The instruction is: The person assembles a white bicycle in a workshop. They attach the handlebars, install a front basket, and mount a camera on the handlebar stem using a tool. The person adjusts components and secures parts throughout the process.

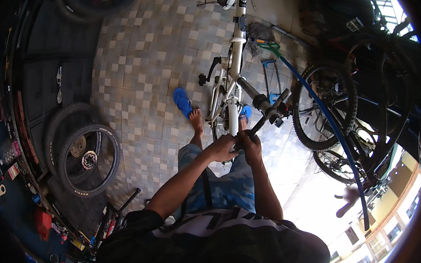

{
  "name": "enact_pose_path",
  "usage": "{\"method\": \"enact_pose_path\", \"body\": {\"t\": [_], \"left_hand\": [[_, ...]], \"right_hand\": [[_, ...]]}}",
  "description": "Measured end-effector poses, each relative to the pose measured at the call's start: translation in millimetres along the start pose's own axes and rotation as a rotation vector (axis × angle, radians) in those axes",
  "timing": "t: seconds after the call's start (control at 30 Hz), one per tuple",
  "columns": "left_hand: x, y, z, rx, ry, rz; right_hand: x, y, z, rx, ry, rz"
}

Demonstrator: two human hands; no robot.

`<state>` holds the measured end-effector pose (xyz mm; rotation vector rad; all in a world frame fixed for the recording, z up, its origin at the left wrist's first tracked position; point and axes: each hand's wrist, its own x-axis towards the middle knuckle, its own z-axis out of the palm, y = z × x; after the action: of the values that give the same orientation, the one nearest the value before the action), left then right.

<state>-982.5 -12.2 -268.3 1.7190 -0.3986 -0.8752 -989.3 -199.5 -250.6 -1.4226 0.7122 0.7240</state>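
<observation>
My left hand [223, 148] and my right hand [252, 148] are close together in front of my body. Both have their fingers closed around a dark piece at the near end of a black bar [259, 126]. That bar runs up to the thick head [265, 106] of what looks like a bike repair stand. My fingers cover most of the dark piece, so its exact kind is hidden. A white bicycle frame [236, 61] stretches away from me, just beyond my hands. Its pedal crank [213, 69] sticks out to the left, and a wheel [217, 132] shows beneath.
Loose wheels [93, 160] lean at the left, beside a bench with tools and a red item [42, 222]. More bicycles [325, 107] crowd the right, with a blue pole [327, 114] across them. A blue metal frame [271, 80] rests on the tiled floor [147, 70].
</observation>
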Motion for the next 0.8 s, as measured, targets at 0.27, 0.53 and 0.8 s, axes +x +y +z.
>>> {"method": "enact_pose_path", "body": {"t": [0.27,0.53,0.8], "left_hand": [[79,43,-135,-0.261,0.425,-0.018],[234,103,-105,-0.115,0.055,-0.265],[235,114,-90,-0.377,-0.025,-0.369]], "right_hand": [[-13,15,11,0.199,0.178,-0.013],[0,15,10,0.380,-0.088,-0.109],[18,8,-19,0.391,-0.317,0.074]]}}
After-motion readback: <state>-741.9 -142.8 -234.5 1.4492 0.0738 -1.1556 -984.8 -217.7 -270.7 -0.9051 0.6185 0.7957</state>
